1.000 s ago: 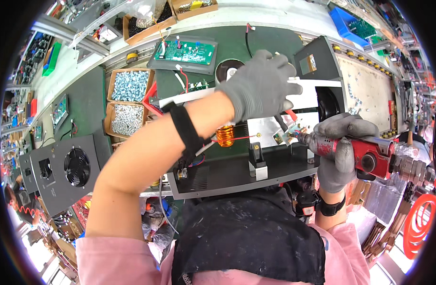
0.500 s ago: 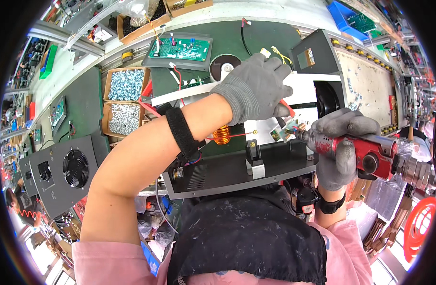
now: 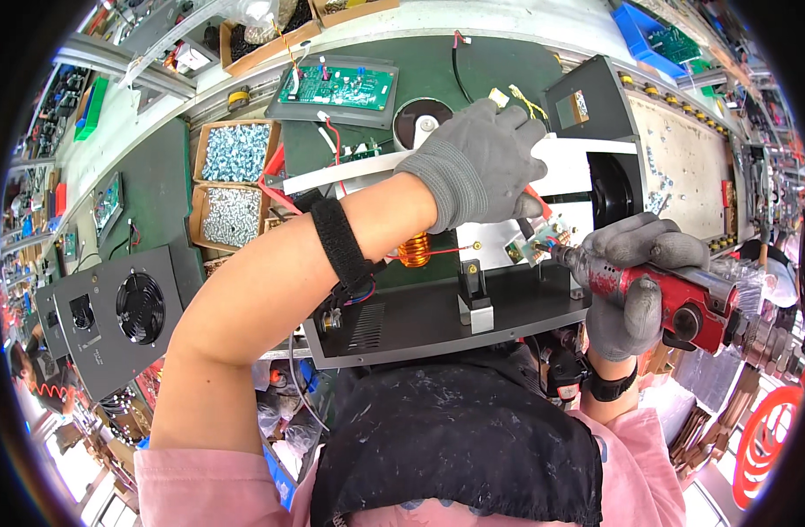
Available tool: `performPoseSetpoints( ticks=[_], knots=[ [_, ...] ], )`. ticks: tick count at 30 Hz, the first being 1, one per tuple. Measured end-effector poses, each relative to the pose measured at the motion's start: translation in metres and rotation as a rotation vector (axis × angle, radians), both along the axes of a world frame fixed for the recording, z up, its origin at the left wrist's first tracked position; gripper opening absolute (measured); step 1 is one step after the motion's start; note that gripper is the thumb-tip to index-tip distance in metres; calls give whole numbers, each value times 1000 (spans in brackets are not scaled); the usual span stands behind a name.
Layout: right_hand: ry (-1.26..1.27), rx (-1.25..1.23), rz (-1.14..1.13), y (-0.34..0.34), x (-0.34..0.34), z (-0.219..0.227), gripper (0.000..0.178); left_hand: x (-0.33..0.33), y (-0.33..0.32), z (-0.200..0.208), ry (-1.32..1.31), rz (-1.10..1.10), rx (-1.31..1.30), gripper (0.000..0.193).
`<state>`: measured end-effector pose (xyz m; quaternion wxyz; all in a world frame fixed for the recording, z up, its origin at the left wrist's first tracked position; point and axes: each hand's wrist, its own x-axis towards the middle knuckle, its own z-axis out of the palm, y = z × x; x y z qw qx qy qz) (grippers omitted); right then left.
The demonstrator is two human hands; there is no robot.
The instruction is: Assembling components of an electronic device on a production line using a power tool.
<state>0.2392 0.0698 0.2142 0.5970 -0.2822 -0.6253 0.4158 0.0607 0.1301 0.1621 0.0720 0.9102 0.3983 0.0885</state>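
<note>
Left grey-gloved hand (image 3: 486,162) was over the open black metal chassis (image 3: 407,332), fingers slightly parted; any pinch beneath was hidden. Right grey-gloved hand (image 3: 641,303) had fingers wrapped round the red-bodied power driver (image 3: 710,307), bit at the small green circuit board (image 3: 546,234) inside. Judged risk: slanted bit could slip, scarring board.

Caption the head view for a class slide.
Right hand holds a red power tool; left hand is over an open dark chassis.
</note>
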Motion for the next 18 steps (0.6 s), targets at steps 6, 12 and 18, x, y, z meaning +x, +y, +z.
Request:
performPoseSetpoints(
  ticks=[6,12,18],
  knots=[
    [6,-21,10,-3,2,0,37,1,0,0,13,1,-1,41],
    [-60,11,55,-5,6,4,35,0,1,0,1,8,-24,41],
    [-106,5,-28,-8,-4,8,31,-1,2,-2,-18,1,-6,39]
  ],
)
